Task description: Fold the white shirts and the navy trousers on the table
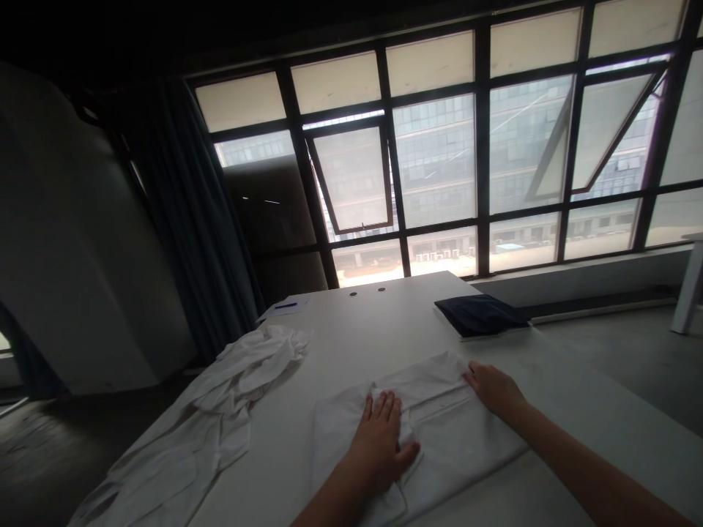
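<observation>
A white shirt [453, 439] lies partly folded on the white table [351, 329], its button strip running across the upper side. My left hand [380, 443] rests flat on the shirt near what looks like its collar, fingers stretched out and thumb apart. At the far right edge of the shirt, my right hand [494, 388] is closed with the cloth pinched between thumb and fingers. The fingertips of the right hand are partly hidden.
Crumpled white cloth [236, 395] is heaped along the table's left side and hangs past the edge. A folded dark blue cloth [483, 315] lies on the right edge. Paper with a pen [285, 305] sits at the back left. Windows [433, 161] stand beyond.
</observation>
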`<state>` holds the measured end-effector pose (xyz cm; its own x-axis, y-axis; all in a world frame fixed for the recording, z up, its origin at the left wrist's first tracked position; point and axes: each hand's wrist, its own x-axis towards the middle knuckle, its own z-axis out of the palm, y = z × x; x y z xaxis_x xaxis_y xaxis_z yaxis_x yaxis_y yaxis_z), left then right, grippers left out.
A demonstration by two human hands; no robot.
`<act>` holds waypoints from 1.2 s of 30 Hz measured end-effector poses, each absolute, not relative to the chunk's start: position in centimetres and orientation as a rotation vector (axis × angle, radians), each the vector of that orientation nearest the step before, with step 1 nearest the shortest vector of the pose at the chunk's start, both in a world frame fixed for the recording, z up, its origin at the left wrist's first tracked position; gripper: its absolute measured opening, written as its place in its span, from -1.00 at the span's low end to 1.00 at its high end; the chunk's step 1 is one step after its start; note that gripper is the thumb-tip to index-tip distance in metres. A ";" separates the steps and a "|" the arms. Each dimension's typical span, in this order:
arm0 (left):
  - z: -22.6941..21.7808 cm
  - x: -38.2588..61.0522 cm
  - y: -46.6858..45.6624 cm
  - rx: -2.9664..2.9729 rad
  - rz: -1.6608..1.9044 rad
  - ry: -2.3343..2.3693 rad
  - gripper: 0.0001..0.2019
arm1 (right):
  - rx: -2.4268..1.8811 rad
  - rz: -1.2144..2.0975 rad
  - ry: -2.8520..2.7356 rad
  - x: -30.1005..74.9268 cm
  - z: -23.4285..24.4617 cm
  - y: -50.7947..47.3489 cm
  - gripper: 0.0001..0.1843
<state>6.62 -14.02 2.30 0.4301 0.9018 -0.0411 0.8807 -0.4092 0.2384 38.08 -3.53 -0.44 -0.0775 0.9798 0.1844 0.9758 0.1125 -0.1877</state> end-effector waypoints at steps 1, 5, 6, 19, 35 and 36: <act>2.5 6.5 -14.0 2.460 0.127 1.533 -0.12 | -1.929 0.027 -2.125 38.1 -0.3 -3.5 -0.71; 4.6 5.3 -13.7 2.452 0.083 1.485 -0.07 | -1.906 0.041 -2.089 38.7 0.4 -3.1 -0.70; 5.4 4.9 -13.5 2.449 0.088 1.516 -0.06 | -1.900 0.049 -2.076 38.9 0.6 -3.0 -0.70; 2.9 5.7 -14.1 2.363 -0.074 1.562 0.20 | -1.575 0.446 -2.021 41.3 7.0 -2.6 -0.71; 5.0 2.6 -11.8 1.736 0.412 1.114 -0.02 | -1.325 0.979 -1.857 23.6 15.0 -5.8 -0.82; 5.2 1.6 -11.2 1.531 0.586 1.087 -0.12 | -1.317 0.971 -1.878 22.2 14.6 -6.2 -0.84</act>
<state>1.57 -11.18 5.24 0.4540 0.8708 -0.1886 0.3212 0.0375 0.9463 22.19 -6.21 14.55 -0.2939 0.9519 0.0863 0.4796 0.2250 -0.8481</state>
